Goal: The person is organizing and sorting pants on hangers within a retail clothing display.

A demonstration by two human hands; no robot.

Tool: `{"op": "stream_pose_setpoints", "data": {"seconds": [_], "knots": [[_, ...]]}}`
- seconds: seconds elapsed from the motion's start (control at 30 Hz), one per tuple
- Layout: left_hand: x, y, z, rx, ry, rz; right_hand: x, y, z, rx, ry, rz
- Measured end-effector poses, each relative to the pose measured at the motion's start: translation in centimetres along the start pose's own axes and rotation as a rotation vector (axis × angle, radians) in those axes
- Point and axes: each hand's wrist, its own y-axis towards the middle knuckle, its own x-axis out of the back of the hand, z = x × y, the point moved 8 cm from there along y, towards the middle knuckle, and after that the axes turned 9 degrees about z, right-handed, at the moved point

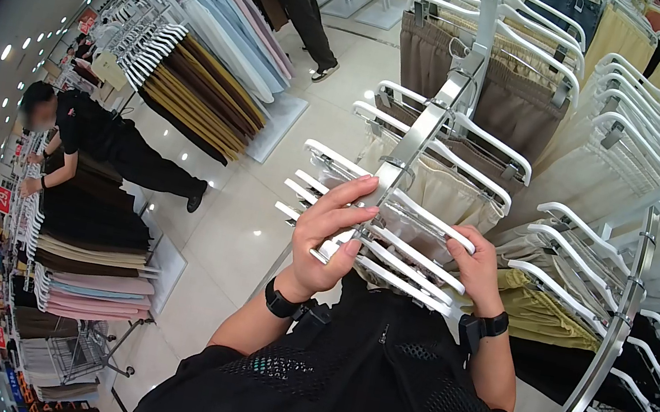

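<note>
My left hand point(325, 236) is at the front end of a sloping metal display arm point(419, 138), its fingers and thumb closed around the hook area of several white hangers point(403, 265). My right hand point(477, 272) grips the right ends of the same hangers, thumb on top. These hangers lie close together in front of my chest; whatever hangs from them is mostly hidden. Just beyond them on the arm, white hangers carry cream pants point(440, 180), and brown pants point(523, 103) hang farther back.
To the right, another rack arm point(609, 352) holds olive pants point(546, 308). At left, a person in black point(137, 146) reaches into a rack of dark and pink pants point(97, 297). Another person point(300, 2) stands at the back near racks of coloured pants point(209, 88).
</note>
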Motion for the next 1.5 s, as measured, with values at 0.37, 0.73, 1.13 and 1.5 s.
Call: {"op": "stream_pose_setpoints", "data": {"seconds": [0.37,0.73,1.13,1.5], "knots": [[0.0,-0.1,0.2,0.029,-0.023,-0.008,-0.2,-0.2,0.8,0.01,-0.015,0.0],[-0.1,-0.1,0.1,0.038,-0.032,-0.018,2.1,0.8,2.0,0.048,-0.188,-0.154],[0.1,0.4,0.1,0.023,-0.007,0.119,2.4,0.8,2.1,0.021,-0.177,-0.225],[0.8,1.4,0.2,0.02,-0.068,0.409,1.2,0.2,2.7,-0.005,-0.216,-0.15]]}}
